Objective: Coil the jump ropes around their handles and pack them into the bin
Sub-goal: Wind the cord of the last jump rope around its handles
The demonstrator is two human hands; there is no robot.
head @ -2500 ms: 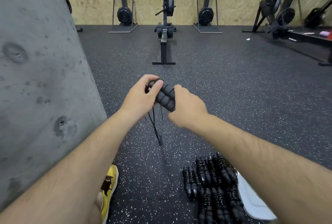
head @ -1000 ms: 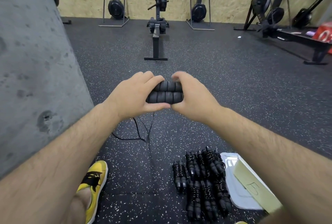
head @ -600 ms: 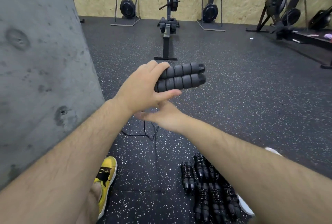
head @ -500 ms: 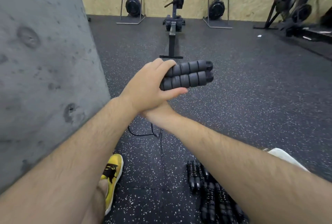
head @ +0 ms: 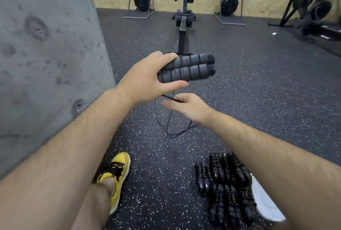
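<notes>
Soft, even indoor light casts faint shadows, wide-angle distortion bows the wall [head: 46,45] at nine o'clock, and the right hand [head: 188,107] is motion-blurred.

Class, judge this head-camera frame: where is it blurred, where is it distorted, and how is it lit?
Head view: the right hand pinching the rope is motion-blurred, while the handles in the left hand are sharp; the wide lens bows the wall; the light is soft and even, without glare.

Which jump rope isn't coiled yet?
The one whose handles the left hand grips: its cord dangles loose, while the floor pile is wrapped.
</notes>
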